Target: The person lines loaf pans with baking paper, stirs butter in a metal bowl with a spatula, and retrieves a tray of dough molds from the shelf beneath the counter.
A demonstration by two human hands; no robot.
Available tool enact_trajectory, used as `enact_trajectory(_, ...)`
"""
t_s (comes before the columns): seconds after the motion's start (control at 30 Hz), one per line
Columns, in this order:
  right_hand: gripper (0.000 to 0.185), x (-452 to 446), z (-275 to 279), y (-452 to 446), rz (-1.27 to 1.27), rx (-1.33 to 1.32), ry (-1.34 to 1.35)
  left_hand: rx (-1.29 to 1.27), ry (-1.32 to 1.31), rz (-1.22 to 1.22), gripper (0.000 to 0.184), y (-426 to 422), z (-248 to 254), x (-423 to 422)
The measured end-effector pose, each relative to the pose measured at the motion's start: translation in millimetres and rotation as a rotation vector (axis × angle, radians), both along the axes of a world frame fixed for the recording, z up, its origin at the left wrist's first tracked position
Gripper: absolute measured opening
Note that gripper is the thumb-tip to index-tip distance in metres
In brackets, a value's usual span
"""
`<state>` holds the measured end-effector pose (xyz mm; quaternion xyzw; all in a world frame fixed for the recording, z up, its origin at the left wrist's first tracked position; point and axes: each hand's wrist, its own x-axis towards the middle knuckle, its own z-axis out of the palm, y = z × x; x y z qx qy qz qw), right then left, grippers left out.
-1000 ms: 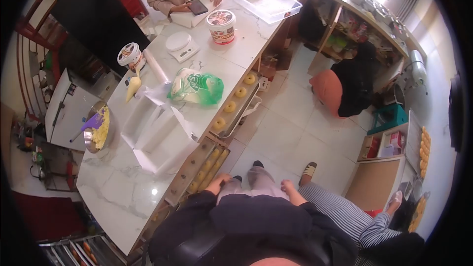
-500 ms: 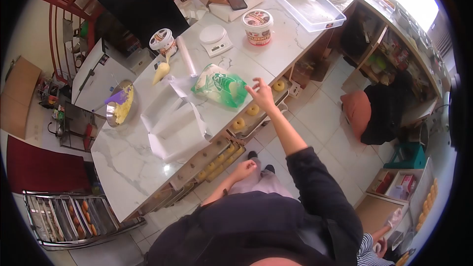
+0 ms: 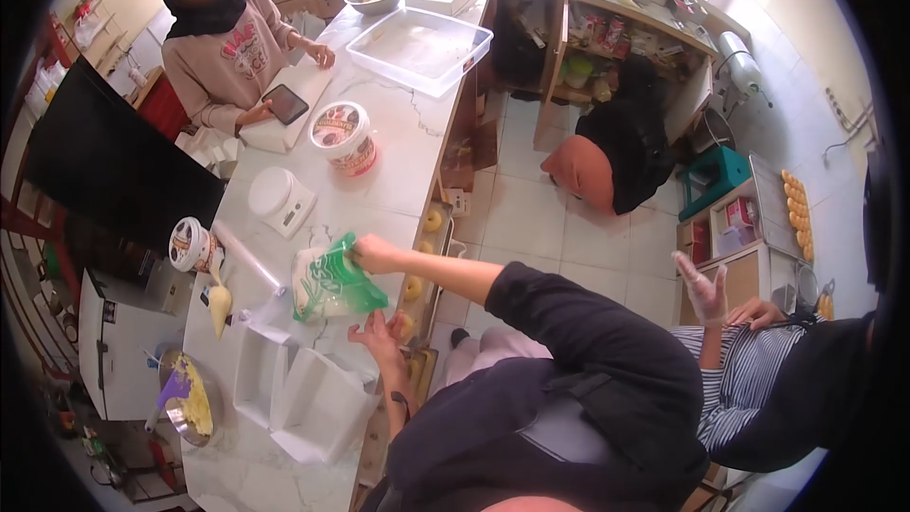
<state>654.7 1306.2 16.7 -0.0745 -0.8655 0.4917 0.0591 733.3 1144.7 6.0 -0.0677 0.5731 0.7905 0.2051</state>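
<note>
Right hand (image 3: 375, 254): closed, its fingers clamped on the upper corner of the green-and-white plastic bag (image 3: 334, 286). Left hand (image 3: 383, 330): fingers apart, near the bag's lower corner; we cannot tell whether it touches. The bag lies on the marble table (image 3: 408, 166), close to the edge on our side, between the digital scale (image 3: 282, 201) and the open white box (image 3: 318, 398).

Hazards, as we judge them:

1. Slip. The hold is on thin, slack plastic at one corner, so the weight would hang off-centre; the plastic could stretch, tear or slide from our grasp.

2. Spill. We cannot see whether the mouth is sealed. If it is open, a tilt could shed the contents over the table or into the box.

3. Drop over the edge. Round dough pieces (image 3: 413, 287) sit below the table's edge; a bag dragged too far towards us could fall on them.

4. Sideways knock. A swing could shift the box, whose walls look light, or push the clear film roll (image 3: 251, 256) against the piping bag (image 3: 219, 311) near the small tub (image 3: 194, 245).

5. Elbow room. A co-worker's gloved hand (image 3: 706, 296) is raised beyond our right arm; a quick backward pull could meet it.
</note>
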Motion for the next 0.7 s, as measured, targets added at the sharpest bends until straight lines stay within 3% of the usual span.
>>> enact_trajectory(0.07, 0.038, 2, 24, 0, -0.018, -0.094, -0.005, 0.115, 0.009, 0.025, 0.057, 8, 0, -9)
enact_trajectory(0.17, 0.042, 1, 41, -2, -0.013, -0.169, 0.02, 0.049, 0.146, 0.128, 0.053, 17, 13, -14)
enact_trajectory(0.37, 0.042, -11, 85, 0, -0.056, -0.276, -0.041, 0.079, 0.23, 0.106, 0.059, 12, 46, -25)
enact_trajectory(0.47, 0.04, -9, 104, 5, 0.029, -0.291, -0.048, -0.186, 0.449, 0.129, 0.055, 4, 34, -35)
enact_trajectory(0.57, 0.038, -19, 100, 14, -0.057, -0.379, -0.139, -0.628, 0.516, 0.156, 0.047, -1, 44, -46)
enact_trajectory(0.67, 0.037, -9, 105, 14, 0.102, -0.247, -0.056, -0.578, 0.681, 0.289, 0.048, 11, 59, -50)
enact_trajectory(0.7, 0.036, -11, 99, 18, 0.046, -0.321, -0.089, -0.558, 0.704, 0.274, 0.053, 12, 62, -52)
